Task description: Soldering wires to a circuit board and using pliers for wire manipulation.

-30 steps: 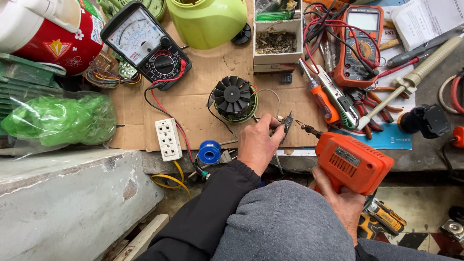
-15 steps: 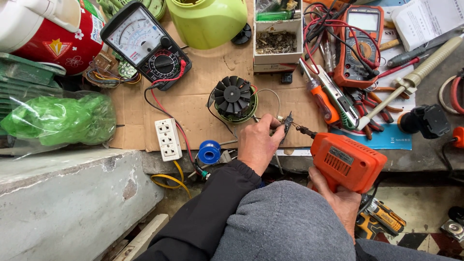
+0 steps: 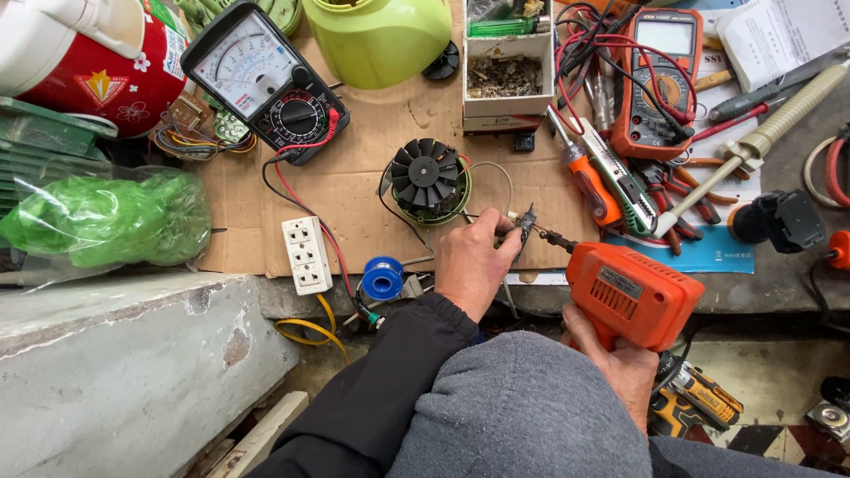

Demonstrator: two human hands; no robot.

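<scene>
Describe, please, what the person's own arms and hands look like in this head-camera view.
Both hands are bare, with no gloves, rings or watch showing. The left hand comes out of a long black sleeve of smooth, slightly shiny fabric that ends at the wrist. The right hand shows only in part, and its forearm is hidden behind a grey-clad knee, so its sleeve cannot be seen.

Soft, even daylight fills the scene; shadows are faint and short, as under the black-bladed fan motor [image 3: 428, 180]. Mild glare sits on the clear plastic bag of green material [image 3: 97, 219]. Focus is sharp at centre; wide-angle distortion bends the edges, and the grey knee [image 3: 522, 407] looks slightly soft.
</scene>
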